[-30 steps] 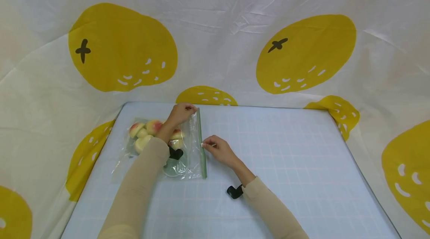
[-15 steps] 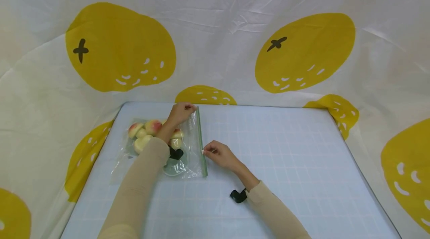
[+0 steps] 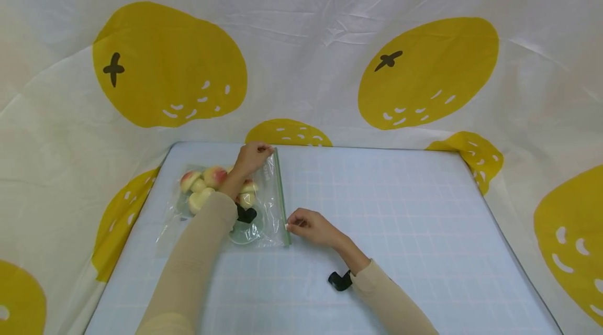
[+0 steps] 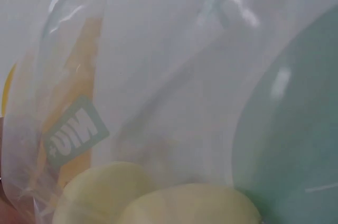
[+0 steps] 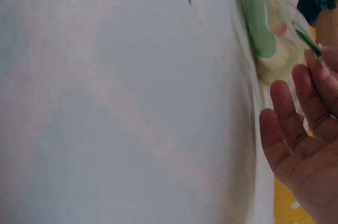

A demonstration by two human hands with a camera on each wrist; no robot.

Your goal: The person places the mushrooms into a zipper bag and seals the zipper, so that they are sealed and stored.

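A clear zip bag (image 3: 272, 204) lies on the table with its green zip edge (image 3: 280, 183) facing right. Inside sit several pale yellow, red-tinged mushroom shapes (image 3: 200, 200) and a light green plate (image 3: 245, 236). At the far end of the zip edge, my left hand (image 3: 252, 158) pinches the bag's corner. My right hand (image 3: 314, 227) pinches a small white slider (image 3: 287, 226) on the zip edge, near its closer end. In the right wrist view, thumb and index finger meet at the green zip strip (image 5: 306, 38) while the other fingers spread loosely.
A pale blue checked cloth (image 3: 400, 230) covers the table. Behind it hangs a white curtain (image 3: 301, 63) printed with large yellow fruit. Dark bands, such as the one at my right wrist (image 3: 340, 281), show beside both sleeves. The left wrist view is filled by the bag's film with a green label (image 4: 76, 131).
My right hand has slid along the zip edge toward me with the white slider, from around its middle to near the closer end. The left hand keeps its hold on the far corner.
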